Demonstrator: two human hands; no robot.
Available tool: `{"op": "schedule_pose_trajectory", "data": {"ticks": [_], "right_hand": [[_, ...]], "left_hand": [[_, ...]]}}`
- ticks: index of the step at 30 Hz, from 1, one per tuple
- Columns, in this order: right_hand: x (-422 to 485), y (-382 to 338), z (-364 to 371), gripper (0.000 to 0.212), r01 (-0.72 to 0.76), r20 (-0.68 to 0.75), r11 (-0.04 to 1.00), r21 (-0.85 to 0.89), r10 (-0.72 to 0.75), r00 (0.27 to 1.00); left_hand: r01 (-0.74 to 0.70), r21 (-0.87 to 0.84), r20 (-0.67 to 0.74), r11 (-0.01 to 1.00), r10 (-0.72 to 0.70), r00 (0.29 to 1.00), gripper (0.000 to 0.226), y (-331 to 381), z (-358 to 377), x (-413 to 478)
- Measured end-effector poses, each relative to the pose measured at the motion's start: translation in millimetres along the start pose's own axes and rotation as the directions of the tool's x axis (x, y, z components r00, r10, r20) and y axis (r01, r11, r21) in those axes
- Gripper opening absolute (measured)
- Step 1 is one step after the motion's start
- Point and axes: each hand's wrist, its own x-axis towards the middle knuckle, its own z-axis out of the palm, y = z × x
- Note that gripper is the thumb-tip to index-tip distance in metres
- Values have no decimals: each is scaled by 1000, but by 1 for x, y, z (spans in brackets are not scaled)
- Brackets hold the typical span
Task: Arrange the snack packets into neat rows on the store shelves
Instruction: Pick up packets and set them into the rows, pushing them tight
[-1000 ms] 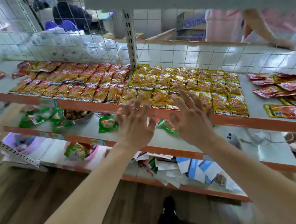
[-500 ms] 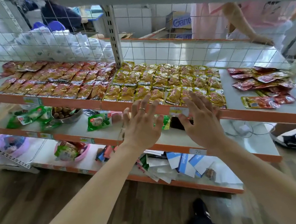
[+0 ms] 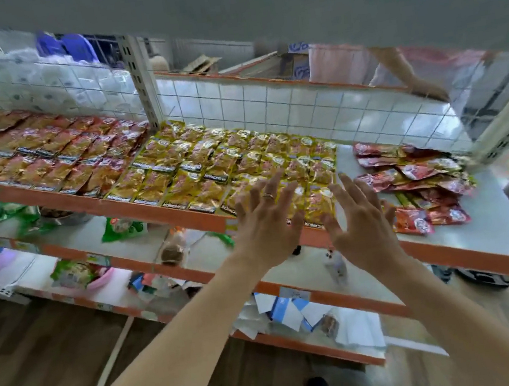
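While glossy, rectangular yellow packets (image 3: 210, 163) lie in rows | left hand (image 3: 267, 226), right hand (image 3: 365, 233) splayed (holding nothing)

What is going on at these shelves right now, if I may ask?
A person is tidying snack packets on a store shelf. The left hand and right hand, both open with fingers spread, reach toward the front edge of the yellow packets, which lie in neat rows beside rows of orange-red packets. On the right of the shelf, a loose pile of red packets is not yet arranged.
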Motion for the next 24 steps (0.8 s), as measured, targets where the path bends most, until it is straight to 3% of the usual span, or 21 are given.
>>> {"op": "schedule_pose_trajectory", "data": {"ticks": [8,14,18,24], "right_hand": [[37,98,-5,57,9,-10,999,-42,-10,1000],[56,161,-12,61,-63,48,997,-40,65,997],[58,187,-18,55,-133,91,989,-65,139,986],[61,210,-21,48,-41,127,994,-97,53,990]], "left_hand": [[-56,7,-23,998,56,998,59,70,73,63],[-140,39,131,989,134,982,56,105,117,87],[-198,67,150,978,187,971,51,120,135,101],[-127,66,166,990,115,979,54,127,149,129]]}}
